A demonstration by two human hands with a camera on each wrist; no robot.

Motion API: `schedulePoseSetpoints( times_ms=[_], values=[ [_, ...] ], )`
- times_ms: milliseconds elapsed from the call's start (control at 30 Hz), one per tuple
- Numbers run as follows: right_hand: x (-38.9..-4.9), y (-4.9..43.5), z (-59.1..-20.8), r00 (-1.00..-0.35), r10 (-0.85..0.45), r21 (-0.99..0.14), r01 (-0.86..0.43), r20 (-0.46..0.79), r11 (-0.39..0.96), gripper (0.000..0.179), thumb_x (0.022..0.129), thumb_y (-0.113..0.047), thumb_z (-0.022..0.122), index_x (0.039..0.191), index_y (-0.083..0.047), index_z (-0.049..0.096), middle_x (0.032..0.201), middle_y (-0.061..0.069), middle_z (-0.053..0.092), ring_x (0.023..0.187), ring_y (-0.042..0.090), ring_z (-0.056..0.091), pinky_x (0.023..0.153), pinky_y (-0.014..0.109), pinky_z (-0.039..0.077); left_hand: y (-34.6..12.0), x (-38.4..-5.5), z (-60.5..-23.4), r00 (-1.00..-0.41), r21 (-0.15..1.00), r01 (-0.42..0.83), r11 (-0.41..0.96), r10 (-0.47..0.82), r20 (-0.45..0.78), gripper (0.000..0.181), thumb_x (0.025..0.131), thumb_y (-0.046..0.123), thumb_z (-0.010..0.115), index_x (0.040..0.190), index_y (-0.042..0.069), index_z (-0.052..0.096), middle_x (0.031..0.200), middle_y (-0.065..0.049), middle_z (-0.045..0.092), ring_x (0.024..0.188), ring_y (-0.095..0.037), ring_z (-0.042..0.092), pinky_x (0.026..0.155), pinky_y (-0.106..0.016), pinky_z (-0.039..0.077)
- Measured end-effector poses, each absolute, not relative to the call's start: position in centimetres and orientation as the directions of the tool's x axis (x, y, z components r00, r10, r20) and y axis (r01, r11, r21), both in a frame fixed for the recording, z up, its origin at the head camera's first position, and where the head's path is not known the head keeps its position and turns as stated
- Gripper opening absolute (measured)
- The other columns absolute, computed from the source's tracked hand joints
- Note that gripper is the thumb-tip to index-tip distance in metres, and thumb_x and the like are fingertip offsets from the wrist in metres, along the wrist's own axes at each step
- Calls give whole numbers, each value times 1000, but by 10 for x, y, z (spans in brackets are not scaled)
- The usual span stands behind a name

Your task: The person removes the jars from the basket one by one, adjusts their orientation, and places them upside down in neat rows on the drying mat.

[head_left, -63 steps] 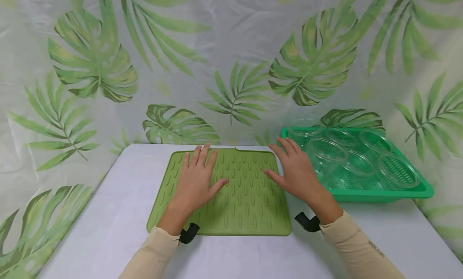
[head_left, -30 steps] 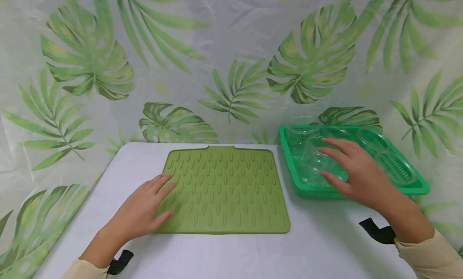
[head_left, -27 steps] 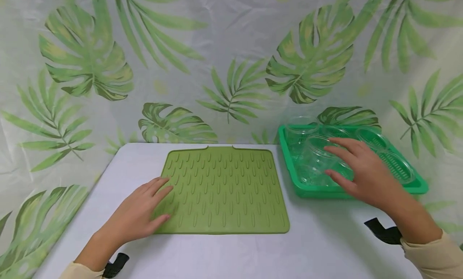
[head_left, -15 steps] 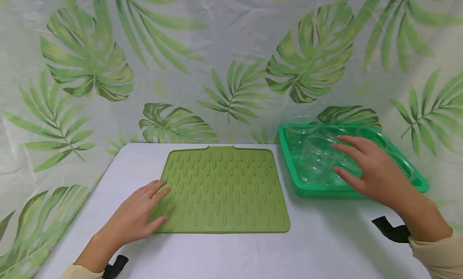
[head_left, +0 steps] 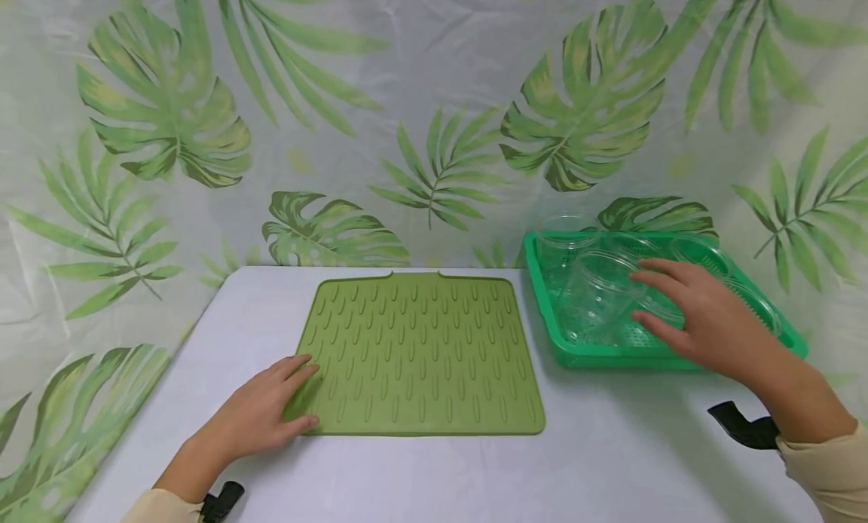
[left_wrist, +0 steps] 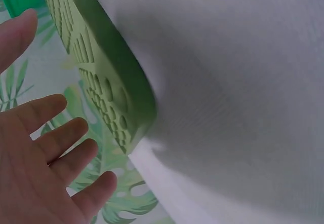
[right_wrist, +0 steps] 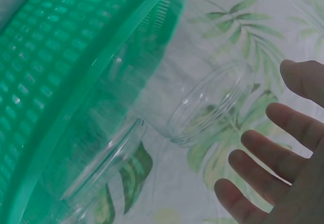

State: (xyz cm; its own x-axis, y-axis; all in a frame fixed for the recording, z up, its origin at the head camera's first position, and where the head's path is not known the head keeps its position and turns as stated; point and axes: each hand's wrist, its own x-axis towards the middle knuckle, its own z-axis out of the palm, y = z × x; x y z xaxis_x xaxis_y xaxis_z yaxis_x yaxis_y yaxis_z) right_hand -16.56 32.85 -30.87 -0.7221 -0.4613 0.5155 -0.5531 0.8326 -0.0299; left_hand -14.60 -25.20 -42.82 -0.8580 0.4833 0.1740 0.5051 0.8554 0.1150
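In the head view my left hand (head_left: 264, 410) is at the near left corner of a green ribbed silicone mat (head_left: 420, 357). Its fingers are spread and hold nothing; the left wrist view shows the palm and slightly bent fingertips (left_wrist: 50, 107) beside the mat's edge. My right hand (head_left: 705, 319) hovers over a green plastic basket (head_left: 610, 356), fingers extended and apart. Closest to its fingertips is a clear, wide-mouthed jar (head_left: 600, 289). In the right wrist view a gap separates the hand (right_wrist: 283, 168) from the jar's ringed rim (right_wrist: 212, 102).
Several more clear jars (head_left: 566, 240) stand in the basket, some partly hidden by the right hand. A white cloth (head_left: 475, 478) covers the table. Behind it hangs a leaf-patterned sheet (head_left: 447, 78). Black wrist mounts (head_left: 744, 426) stick out below both wrists.
Both hands have moved apart from above the mat: the left to its near left corner, the right over the basket. Over the last half second, the left lowers slightly and the right drifts slightly rightward.
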Motion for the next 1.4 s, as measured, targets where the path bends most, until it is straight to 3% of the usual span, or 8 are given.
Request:
schedulePoseSetpoints(
  times_ms=[333,867,1167,1400],
  values=[
    [-170,335,-305,-741,-464,-47,-552,486,833,56,71,-11,85,123,-5,65,134,19,59,121,41,53,88,55,47,-250,-147,-437,-907,239,417,877,418,46,82,79,54,76,138,0,56,146,-21,49,136,-41,48,103,-54,49],
    [-190,344,-296,-824,-429,-107,-497,370,861,52,84,-18,78,129,-1,60,139,26,52,125,47,47,93,62,43,-242,-149,-441,-912,250,408,878,407,59,81,77,48,80,135,-4,57,142,-24,52,132,-43,50,106,-55,47],
    [-206,340,-293,-898,-378,-236,-427,226,873,63,93,-32,70,143,-2,47,146,28,45,133,50,41,99,66,39,-241,-149,-441,-923,255,380,889,383,38,82,75,47,81,135,-3,57,142,-23,51,133,-43,50,106,-55,47],
    [-216,339,-294,-944,-321,-337,-327,75,883,80,93,-43,67,154,-3,31,155,28,35,137,50,38,100,68,39,-239,-149,-440,-924,266,375,888,381,33,83,75,48,82,136,-2,57,143,-22,51,133,-43,49,106,-55,47]
  ],
)
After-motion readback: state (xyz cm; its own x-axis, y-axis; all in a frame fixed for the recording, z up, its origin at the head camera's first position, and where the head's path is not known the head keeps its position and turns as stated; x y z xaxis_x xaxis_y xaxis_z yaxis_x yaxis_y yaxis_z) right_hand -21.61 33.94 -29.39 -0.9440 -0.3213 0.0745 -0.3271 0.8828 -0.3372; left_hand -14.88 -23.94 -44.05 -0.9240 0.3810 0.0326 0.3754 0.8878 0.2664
